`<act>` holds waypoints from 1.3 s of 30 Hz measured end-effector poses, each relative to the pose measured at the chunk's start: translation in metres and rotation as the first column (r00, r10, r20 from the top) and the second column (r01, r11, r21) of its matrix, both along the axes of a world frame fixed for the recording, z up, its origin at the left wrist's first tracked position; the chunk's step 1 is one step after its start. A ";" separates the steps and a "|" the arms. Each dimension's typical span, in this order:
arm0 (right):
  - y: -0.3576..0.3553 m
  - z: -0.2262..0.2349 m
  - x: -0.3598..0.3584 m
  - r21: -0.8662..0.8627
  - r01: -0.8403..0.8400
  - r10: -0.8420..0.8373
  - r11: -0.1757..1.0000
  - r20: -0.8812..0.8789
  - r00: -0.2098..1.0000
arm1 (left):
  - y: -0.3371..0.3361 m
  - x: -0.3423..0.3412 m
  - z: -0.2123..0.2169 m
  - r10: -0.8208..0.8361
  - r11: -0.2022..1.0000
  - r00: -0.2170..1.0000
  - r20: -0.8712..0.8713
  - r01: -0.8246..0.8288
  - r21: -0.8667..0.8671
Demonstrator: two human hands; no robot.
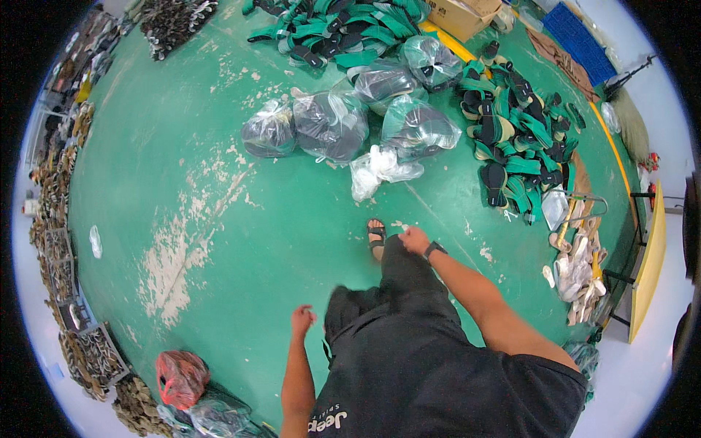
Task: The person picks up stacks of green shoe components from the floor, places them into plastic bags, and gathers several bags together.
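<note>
My left hand (303,320) hangs beside my body over the green floor, slightly blurred. Its fingers are loosely bent and apart, with nothing seen in them. My right hand (415,240), with a dark watch (434,250) on the wrist, is by my right thigh. Its fingers are curled closed, and whatever they hold, if anything, is hidden. One sandalled foot (376,232) shows ahead of me. Beyond it lie a bunched white plastic bag (381,171) and several clear bags, among them a big bag of dark pieces (331,125). Neither hand touches them.
Heaps of green and black insoles (518,131) lie at right and at the far side (350,33). A cardboard box (464,16) and blue crate (579,42) stand beyond. Shelving (58,244) runs along the left; a red bag (182,378) sits at lower left, a yellow board (647,263) at right.
</note>
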State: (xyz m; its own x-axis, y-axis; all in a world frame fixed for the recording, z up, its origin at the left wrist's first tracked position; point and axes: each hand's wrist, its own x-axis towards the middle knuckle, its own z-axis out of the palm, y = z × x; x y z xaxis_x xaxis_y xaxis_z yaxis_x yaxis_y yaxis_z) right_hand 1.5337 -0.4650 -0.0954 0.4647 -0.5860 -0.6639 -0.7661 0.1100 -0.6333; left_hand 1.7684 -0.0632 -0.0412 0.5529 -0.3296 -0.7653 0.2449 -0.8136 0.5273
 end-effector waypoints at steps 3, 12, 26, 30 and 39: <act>-0.043 0.011 0.083 0.087 0.145 -0.151 0.986 0.061 0.987 | -0.064 0.108 -0.021 -0.192 0.973 0.844 0.500 0.230 -0.016; -0.115 -0.102 0.258 0.203 0.170 -0.163 0.964 -0.050 0.985 | -0.309 0.378 -0.035 -0.057 0.967 0.944 0.325 0.133 -0.219; -0.094 -0.455 0.542 -0.285 -0.077 -0.031 0.956 -0.356 0.934 | -0.628 0.635 -0.307 -0.546 0.572 0.238 0.803 0.806 0.150; -0.140 -0.556 0.541 0.523 0.852 -0.977 -0.029 0.164 -0.134 | -0.683 0.613 -0.387 -0.693 0.528 0.431 0.578 0.849 -0.001; -0.182 -0.495 0.569 0.699 0.344 -0.686 -0.627 -0.286 -0.669 | -0.598 0.697 -0.380 -0.771 0.544 0.467 0.433 0.837 0.066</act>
State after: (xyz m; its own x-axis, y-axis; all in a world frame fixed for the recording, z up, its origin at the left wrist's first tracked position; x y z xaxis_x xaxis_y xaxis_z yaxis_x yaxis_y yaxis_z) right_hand 2.1026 -0.6468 -0.5908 -0.0751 -0.1969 -0.9775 0.9675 0.2231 -0.1192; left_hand 2.4657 -0.6610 -0.4211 0.2015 -0.8589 -0.4708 -0.7174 -0.4567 0.5261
